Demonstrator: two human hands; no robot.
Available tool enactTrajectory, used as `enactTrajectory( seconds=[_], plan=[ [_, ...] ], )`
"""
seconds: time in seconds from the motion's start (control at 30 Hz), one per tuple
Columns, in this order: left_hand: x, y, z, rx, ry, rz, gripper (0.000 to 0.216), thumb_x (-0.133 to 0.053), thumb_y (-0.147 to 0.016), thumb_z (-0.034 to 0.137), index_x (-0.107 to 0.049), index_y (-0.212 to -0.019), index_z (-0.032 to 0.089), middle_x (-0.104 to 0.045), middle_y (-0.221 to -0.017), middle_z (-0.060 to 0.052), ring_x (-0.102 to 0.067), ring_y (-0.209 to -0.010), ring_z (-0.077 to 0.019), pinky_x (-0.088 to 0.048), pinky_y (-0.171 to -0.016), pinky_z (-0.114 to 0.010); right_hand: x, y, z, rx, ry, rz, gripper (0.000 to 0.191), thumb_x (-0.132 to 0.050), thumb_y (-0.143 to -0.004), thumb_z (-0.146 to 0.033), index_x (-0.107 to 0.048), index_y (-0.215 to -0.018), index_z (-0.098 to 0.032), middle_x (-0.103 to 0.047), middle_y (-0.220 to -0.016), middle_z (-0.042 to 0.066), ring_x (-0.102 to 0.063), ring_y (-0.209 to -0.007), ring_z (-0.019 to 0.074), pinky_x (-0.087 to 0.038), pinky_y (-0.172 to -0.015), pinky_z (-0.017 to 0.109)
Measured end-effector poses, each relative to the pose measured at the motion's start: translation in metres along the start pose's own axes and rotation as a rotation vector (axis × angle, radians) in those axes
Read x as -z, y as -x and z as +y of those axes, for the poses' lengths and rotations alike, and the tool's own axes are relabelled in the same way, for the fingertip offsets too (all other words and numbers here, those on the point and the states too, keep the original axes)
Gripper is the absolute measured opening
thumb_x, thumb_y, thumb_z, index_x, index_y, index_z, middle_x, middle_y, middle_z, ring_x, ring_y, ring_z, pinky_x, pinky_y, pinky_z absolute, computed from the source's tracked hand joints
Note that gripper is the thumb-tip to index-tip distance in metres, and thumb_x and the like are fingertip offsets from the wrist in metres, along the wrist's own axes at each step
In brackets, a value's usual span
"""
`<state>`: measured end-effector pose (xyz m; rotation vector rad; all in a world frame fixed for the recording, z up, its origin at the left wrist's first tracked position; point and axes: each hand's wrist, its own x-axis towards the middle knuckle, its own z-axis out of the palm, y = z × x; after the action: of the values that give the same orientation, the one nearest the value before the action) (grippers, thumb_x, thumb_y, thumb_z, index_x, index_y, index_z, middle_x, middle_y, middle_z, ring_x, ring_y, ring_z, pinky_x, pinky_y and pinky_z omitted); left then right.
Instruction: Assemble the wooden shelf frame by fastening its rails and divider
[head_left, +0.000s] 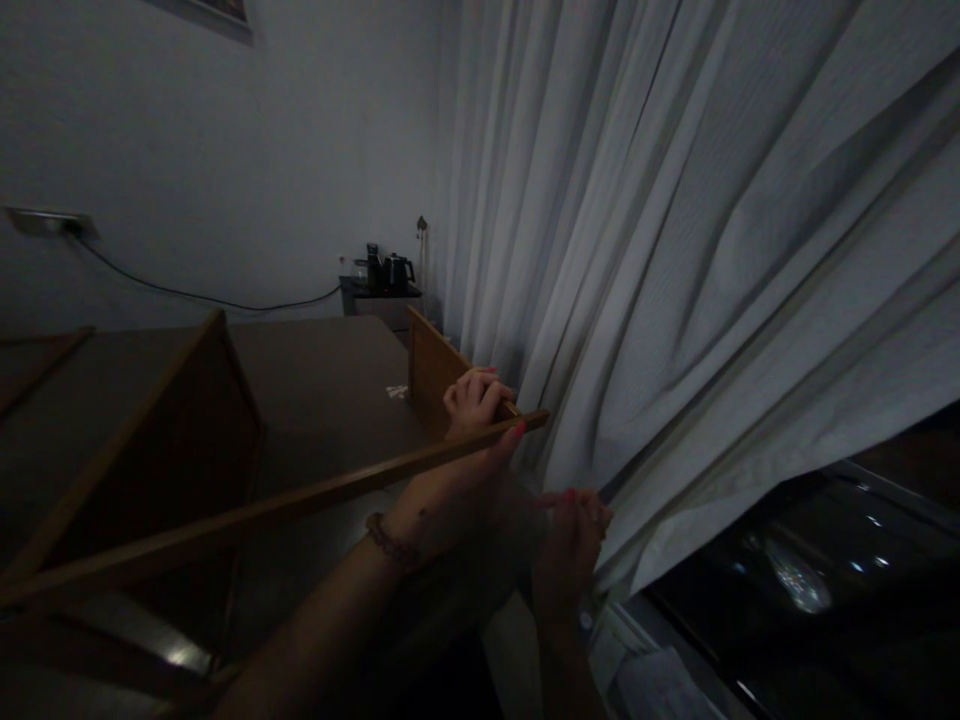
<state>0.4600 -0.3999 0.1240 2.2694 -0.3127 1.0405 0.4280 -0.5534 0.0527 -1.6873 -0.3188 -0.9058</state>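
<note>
My left hand (pixel 474 412) reaches forward, a bead bracelet on its wrist. Its fingers are curled over the top corner of a wooden furniture piece (pixel 315 400), where a long front rail (pixel 262 512) meets an upright side panel (pixel 429 370). The thumb presses the rail's end. My right hand (pixel 571 530) is lower and nearer, right beside the white curtain (pixel 675 280). Its fingers are drawn together in a pinch. What it holds, if anything, is lost in the dim light.
A slanted wooden panel (pixel 150 430) stands at the left of the furniture. A small stand with a black kettle (pixel 397 270) sits in the far corner. A cable (pixel 210 298) runs along the wall from a socket (pixel 49 222). A dark window (pixel 810 570) shows under the lifted curtain.
</note>
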Motion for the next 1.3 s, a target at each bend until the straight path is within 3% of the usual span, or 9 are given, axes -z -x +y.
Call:
enactTrajectory(
  seconds=[0.2,0.4,0.6,0.97,1.13,1.3],
  plan=[
    [0.001,-0.001,0.003,0.050,-0.037,-0.009,0.034,-0.037,-0.088,0.050,-0.052,-0.099,0.023,-0.053,-0.115,-0.009,-0.039,-0.126,-0.0272,-0.027,-0.101,-0.047,-0.002,-0.003,0.003,-0.022,0.001,-0.056,0.039,-0.041,-0.098,-0.040,-0.057,-0.068,-0.020,-0.054,-0.094,0.007,-0.047,-0.094,0.0197,-0.036,-0.081,0.031],
    [0.002,0.000,0.002,0.027,-0.031,-0.028,0.037,-0.038,-0.087,0.052,-0.052,-0.103,0.022,-0.052,-0.115,-0.010,-0.038,-0.126,-0.0294,-0.027,-0.100,-0.047,-0.001,-0.012,-0.005,0.121,0.000,-0.195,0.034,-0.034,-0.101,-0.033,-0.056,-0.078,-0.021,-0.056,-0.073,-0.002,-0.052,-0.075,0.0147,-0.034,-0.079,0.031],
    [0.002,-0.001,0.002,0.057,-0.063,-0.046,0.035,-0.042,-0.085,0.051,-0.051,-0.105,0.024,-0.051,-0.119,-0.009,-0.036,-0.128,-0.0288,-0.027,-0.101,-0.046,0.000,-0.020,-0.011,0.130,0.104,-0.236,0.034,-0.034,-0.100,-0.038,-0.056,-0.081,-0.020,-0.057,-0.073,-0.003,-0.053,-0.071,0.0146,-0.031,-0.077,0.033],
    [0.005,-0.001,0.004,0.021,-0.050,-0.057,0.028,-0.041,-0.087,0.042,-0.050,-0.104,0.021,-0.050,-0.117,-0.010,-0.037,-0.128,-0.0287,-0.025,-0.101,-0.047,-0.019,-0.056,-0.023,0.310,0.233,-0.028,0.022,-0.056,-0.091,-0.042,-0.061,-0.095,-0.021,-0.044,-0.064,-0.008,-0.045,-0.059,0.0103,-0.027,-0.074,0.031],
    [0.002,-0.001,0.002,0.020,-0.041,-0.053,0.029,-0.037,-0.089,0.043,-0.050,-0.101,0.021,-0.049,-0.115,-0.010,-0.036,-0.125,-0.0287,-0.028,-0.101,-0.047,-0.026,-0.052,-0.020,0.378,0.266,-0.026,0.023,-0.051,-0.094,-0.043,-0.060,-0.097,-0.021,-0.048,-0.068,-0.006,-0.046,-0.064,0.0121,-0.026,-0.075,0.032],
    [0.003,-0.001,0.007,0.038,0.026,-0.018,0.030,-0.034,-0.088,0.045,-0.050,-0.096,0.021,-0.049,-0.109,-0.009,-0.036,-0.120,-0.0296,-0.028,-0.101,-0.050,-0.034,-0.051,-0.016,0.441,0.359,-0.012,0.033,-0.035,-0.100,-0.046,-0.054,-0.094,-0.020,-0.057,-0.079,0.001,-0.049,-0.076,0.0184,-0.025,-0.073,0.034]
  ],
)
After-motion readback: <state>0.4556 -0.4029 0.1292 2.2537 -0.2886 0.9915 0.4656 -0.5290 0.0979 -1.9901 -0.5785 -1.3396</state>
